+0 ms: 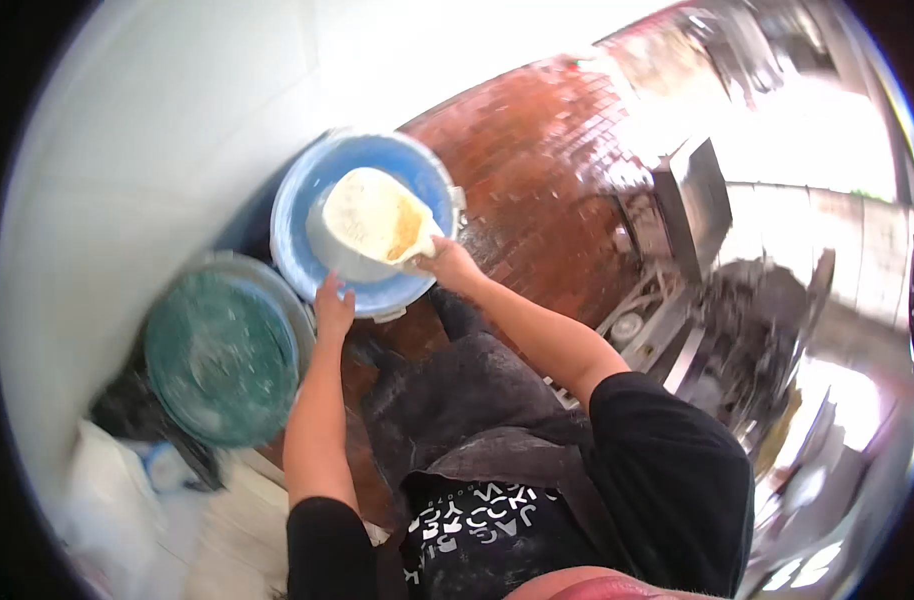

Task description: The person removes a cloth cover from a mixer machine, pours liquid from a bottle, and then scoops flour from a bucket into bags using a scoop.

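Observation:
A large blue tub (303, 200) with a pale rim stands against the wall, with white powdery material low inside it. My right hand (447, 264) is closed around the narrow end of a cream-white scoop (369, 215), which is over the tub. A yellow-brown patch marks the scoop near the grip; whether this is a stain or contents, I cannot tell. At the tub's near rim is my left hand (335, 305), its thumb apart from the fingers and nothing visible in it. How firmly it touches the rim is unclear.
Left of the tub stands a bin with a dusty green lid (222, 355). White plastic bags (117, 490) and a black bag (142, 410) lie below it. Red-brown floor tiles (537, 170) extend rightward to a metal-sided unit (695, 210) and blurred equipment.

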`<move>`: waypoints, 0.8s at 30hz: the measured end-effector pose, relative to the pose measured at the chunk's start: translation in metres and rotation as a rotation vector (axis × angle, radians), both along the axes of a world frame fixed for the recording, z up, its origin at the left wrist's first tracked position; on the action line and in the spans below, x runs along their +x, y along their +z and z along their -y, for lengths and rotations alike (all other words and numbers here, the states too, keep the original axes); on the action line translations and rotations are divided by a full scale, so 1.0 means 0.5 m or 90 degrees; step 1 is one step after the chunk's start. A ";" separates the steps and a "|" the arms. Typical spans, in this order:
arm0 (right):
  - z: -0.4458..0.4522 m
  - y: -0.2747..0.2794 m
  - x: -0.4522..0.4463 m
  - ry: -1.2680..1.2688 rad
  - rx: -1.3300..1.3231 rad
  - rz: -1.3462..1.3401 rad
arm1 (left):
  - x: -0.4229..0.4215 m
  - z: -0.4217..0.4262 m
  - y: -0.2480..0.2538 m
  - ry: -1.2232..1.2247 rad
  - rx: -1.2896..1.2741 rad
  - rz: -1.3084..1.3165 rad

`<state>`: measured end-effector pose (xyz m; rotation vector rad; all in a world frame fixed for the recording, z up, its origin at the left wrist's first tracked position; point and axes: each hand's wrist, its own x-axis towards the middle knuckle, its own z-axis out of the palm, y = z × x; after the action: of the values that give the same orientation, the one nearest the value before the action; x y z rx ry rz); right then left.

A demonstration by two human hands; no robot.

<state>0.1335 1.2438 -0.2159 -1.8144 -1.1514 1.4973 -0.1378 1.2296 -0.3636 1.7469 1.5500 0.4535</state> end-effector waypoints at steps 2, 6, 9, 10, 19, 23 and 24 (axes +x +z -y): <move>0.047 0.066 -0.004 -0.082 0.023 -0.019 | 0.008 -0.005 0.125 0.089 -0.161 0.188; 0.130 0.165 -0.038 -0.199 0.103 -0.110 | -0.041 0.032 0.192 0.075 -0.281 0.353; 0.203 0.245 -0.055 -0.247 0.154 -0.108 | -0.040 0.078 0.290 0.097 -0.480 0.405; 0.228 0.276 -0.054 -0.246 0.154 -0.064 | -0.040 0.092 0.321 0.080 -0.508 0.403; 0.509 0.392 0.051 -0.287 0.166 0.093 | 0.095 0.202 0.452 0.069 -0.555 0.501; 0.639 0.429 0.103 -0.320 0.189 0.105 | 0.182 0.271 0.498 0.050 -0.571 0.522; 0.668 0.447 0.118 -0.333 0.189 0.096 | 0.206 0.287 0.514 0.037 -0.574 0.524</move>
<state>0.1925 0.9096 0.0075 -1.8500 -0.8189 0.8587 -0.0349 1.0862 -0.1067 0.6723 0.9461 0.3454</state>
